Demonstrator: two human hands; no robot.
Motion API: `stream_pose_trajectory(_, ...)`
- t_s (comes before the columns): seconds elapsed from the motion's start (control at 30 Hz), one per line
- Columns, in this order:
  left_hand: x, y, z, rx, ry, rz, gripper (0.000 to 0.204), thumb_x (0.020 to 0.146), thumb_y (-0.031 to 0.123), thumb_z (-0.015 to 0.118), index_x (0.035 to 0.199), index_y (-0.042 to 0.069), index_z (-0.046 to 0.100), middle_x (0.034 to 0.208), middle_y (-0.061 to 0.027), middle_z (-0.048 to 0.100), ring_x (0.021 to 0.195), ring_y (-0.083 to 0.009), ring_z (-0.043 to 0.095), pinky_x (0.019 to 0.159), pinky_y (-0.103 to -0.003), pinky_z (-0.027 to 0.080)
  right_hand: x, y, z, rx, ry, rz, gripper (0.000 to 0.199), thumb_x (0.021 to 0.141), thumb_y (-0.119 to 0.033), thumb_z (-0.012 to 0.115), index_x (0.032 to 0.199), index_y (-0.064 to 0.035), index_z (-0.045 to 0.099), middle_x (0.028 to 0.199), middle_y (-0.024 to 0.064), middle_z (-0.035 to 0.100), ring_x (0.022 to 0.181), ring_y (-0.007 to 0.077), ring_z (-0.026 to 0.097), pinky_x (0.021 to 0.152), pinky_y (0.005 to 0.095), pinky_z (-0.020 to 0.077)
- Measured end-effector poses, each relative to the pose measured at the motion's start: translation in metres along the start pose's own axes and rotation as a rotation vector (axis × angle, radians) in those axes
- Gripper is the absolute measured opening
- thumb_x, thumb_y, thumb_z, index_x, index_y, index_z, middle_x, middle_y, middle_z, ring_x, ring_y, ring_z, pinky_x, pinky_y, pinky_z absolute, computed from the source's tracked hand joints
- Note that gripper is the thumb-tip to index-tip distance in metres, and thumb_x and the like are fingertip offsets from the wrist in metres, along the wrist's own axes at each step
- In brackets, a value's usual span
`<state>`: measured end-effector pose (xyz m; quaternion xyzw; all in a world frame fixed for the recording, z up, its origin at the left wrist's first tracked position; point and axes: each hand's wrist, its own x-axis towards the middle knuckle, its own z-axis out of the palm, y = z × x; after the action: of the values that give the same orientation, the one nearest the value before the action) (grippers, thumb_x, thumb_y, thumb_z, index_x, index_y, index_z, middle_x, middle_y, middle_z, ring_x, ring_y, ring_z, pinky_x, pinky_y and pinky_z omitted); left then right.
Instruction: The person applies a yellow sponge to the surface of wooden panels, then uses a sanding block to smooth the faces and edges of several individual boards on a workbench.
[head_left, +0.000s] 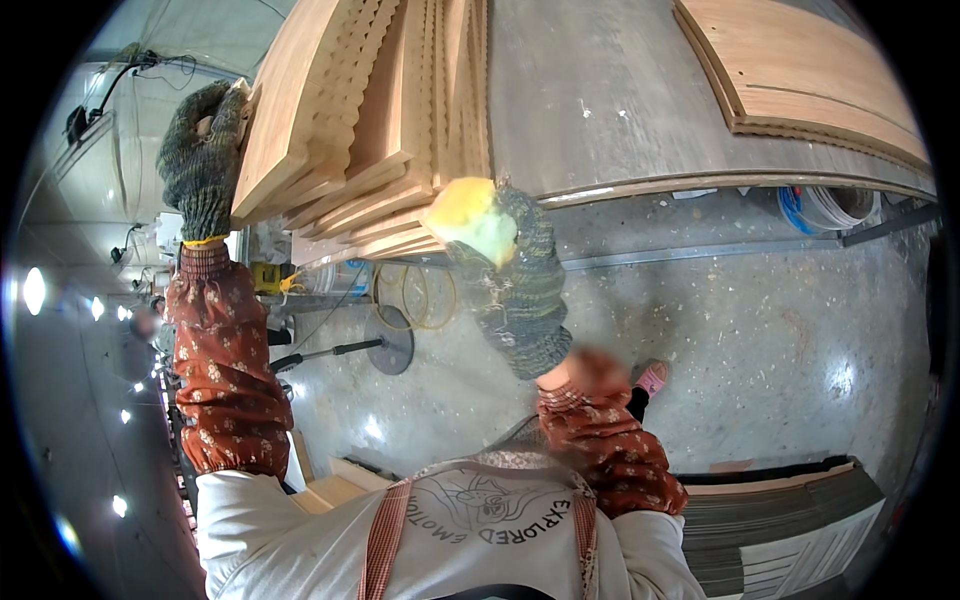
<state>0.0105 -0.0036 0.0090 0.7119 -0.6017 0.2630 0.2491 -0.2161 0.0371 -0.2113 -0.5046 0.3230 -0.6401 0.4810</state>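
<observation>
Between the fingers of the left hand (205, 150) and those of the right hand (515, 290) sits a fanned stack of scallop-edged wooden panels (300, 100), on the worktop (590, 90). The left fingers are curled beside the outermost panel, seemingly touching it; whether they pinch it, I cannot tell. Against the right fingers is a yellow-and-pale pad (468, 210), close to the stack's near corners; it covers most of those fingers, so their closure cannot be told, nor whether the pad meets the wood. Good handling, I judge, means steadying the outer panel with the left fingers and keeping right-hand pressure light near the scallops. Below the right fingers, the pale shirt (330, 530) bears dark arched lettering under a line drawing; no label can be made out on the panels.
</observation>
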Motion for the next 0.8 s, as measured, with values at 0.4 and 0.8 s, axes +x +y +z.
stream_pose_trajectory(0.4, 0.001, 0.004, 0.001, -0.041, -0.022, -0.034, 0.028, 0.084, 0.021, 0.068, 0.105, 0.003, 0.066, 0.101, -0.0073, 0.067, 0.093, -0.0138, 0.061, 0.085, -0.027, 0.048, 0.000, 0.006, -0.010, 0.022, -0.080, 0.037, 0.053, 0.076, -0.009, 0.074, 0.122, -0.0041, 0.047, 0.109, 0.0158, 0.059, 0.098, 0.0258, 0.061, 0.081, 0.0339, 0.0514)
stream_pose_trajectory(0.8, 0.001, 0.005, -0.003, -0.009, -0.037, -0.033, 0.029, 0.085, 0.021, 0.066, 0.107, 0.003, 0.065, 0.103, -0.0080, 0.067, 0.094, -0.0139, 0.061, 0.085, -0.027, 0.047, -0.024, 0.008, -0.015, 0.061, -0.074, 0.117, 0.054, 0.079, -0.001, 0.069, 0.126, -0.0028, 0.042, 0.118, 0.0151, 0.054, 0.105, 0.0225, 0.058, 0.087, 0.0307, 0.0498)
